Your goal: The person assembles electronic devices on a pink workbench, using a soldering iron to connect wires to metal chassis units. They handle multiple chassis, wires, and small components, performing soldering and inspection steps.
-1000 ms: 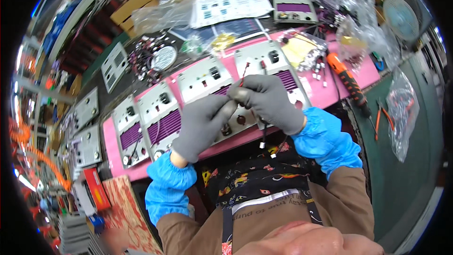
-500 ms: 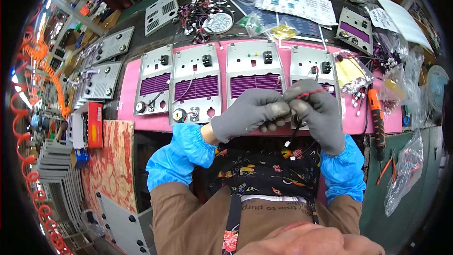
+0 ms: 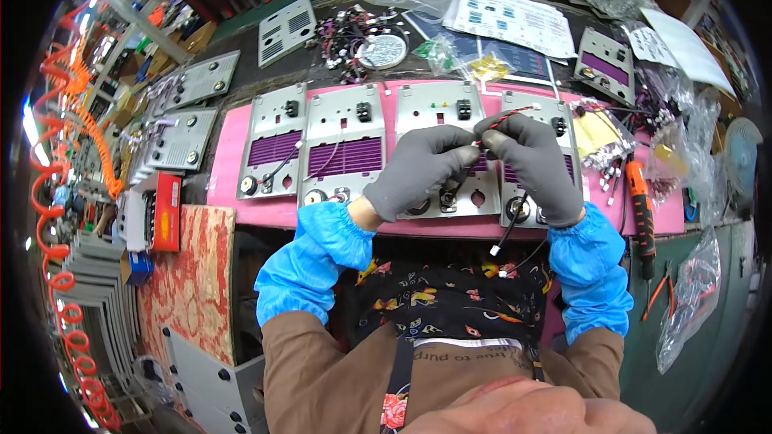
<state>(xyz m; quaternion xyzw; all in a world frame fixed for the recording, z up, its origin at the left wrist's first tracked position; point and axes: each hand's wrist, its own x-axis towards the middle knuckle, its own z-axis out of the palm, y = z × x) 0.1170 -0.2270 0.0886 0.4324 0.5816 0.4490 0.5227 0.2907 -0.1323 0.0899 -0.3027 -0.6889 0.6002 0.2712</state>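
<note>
Metal panels (image 3: 438,116): beneath and just beyond my hands; their fittings could snag trailing wires.
Left hand (image 3: 420,170), right hand (image 3: 532,159): gloved, fingertips meeting, pinching a thin red-and-black wire (image 3: 508,115) that arcs over my right fingers; thick gloves could let it slip, or a hard tug strain it.
Hidden panels: my hands cover parts of the nearest two.
Hidden wire end: lost between my fingertips; I can't tell what it joins.

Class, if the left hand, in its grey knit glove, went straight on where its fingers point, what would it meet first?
Most likely the grey-gloved right hand, just ahead of the left hand; whether they touch is hard to tell.
</note>
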